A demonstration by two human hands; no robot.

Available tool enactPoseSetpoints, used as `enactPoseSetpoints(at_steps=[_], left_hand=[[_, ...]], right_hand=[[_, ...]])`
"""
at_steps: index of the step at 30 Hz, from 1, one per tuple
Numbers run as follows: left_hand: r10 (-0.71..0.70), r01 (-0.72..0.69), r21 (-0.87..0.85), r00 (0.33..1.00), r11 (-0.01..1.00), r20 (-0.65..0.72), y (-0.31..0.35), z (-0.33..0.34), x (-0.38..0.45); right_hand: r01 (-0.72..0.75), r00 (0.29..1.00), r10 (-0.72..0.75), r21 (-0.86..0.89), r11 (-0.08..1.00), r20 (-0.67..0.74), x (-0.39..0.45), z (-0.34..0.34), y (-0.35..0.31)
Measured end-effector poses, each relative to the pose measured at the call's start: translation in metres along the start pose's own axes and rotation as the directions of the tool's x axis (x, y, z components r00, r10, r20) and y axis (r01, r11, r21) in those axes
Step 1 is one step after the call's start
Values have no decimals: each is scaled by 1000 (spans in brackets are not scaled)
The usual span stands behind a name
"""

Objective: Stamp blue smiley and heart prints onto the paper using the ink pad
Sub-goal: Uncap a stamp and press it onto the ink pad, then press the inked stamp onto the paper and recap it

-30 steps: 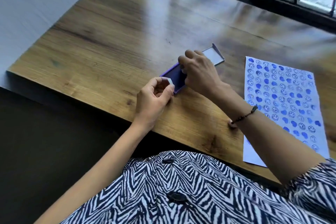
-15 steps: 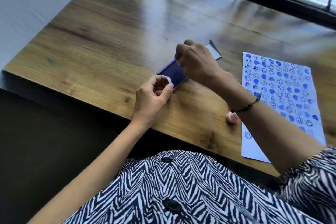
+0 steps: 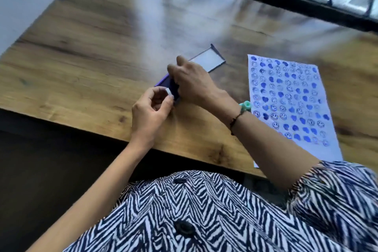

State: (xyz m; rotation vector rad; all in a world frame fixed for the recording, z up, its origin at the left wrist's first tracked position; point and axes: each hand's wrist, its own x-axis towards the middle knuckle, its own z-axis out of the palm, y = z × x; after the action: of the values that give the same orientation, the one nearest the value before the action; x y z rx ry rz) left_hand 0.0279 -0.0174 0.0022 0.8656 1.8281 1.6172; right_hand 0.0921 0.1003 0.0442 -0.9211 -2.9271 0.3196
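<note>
My right hand (image 3: 194,82) now sits lower over the ink pad (image 3: 167,86), its fingers less curled, and a teal stamp (image 3: 245,106) shows beside that wrist where a pink one showed.

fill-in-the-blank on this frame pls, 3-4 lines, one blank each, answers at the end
1. The paper lies to the ____ of the ink pad.
2. The prints on the paper are ____ in colour.
3. The left hand pinches a small ____ stamp.
4. The right hand is over the ____.

Answers: right; blue; white; ink pad
</note>
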Motion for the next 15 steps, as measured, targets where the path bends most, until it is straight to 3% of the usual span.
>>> enactPoseSetpoints(at_steps=[4, 7, 10, 12, 15], left_hand=[[69, -71, 45, 996, 996, 47, 12, 7, -4], [125, -137, 73, 981, 988, 150, 23, 19, -9], [216, -255, 77, 918, 964, 332, 38, 46, -21], [302, -373, 45, 810, 927, 502, 50, 65, -35], [379, -572, -38, 490, 819, 785, 60, 90, -59]], right_hand=[[-129, 979, 165, 266, 955, -119, -6, -19, 12], [-193, 881, 365, 475, 859, -302, -39, -38, 28], [-293, 756, 565, 601, 744, -331, -92, -53, 54], [-361, 676, 686, 691, 626, -269, -132, -54, 73], [-453, 552, 818, 766, 457, -161, -189, -47, 94]])
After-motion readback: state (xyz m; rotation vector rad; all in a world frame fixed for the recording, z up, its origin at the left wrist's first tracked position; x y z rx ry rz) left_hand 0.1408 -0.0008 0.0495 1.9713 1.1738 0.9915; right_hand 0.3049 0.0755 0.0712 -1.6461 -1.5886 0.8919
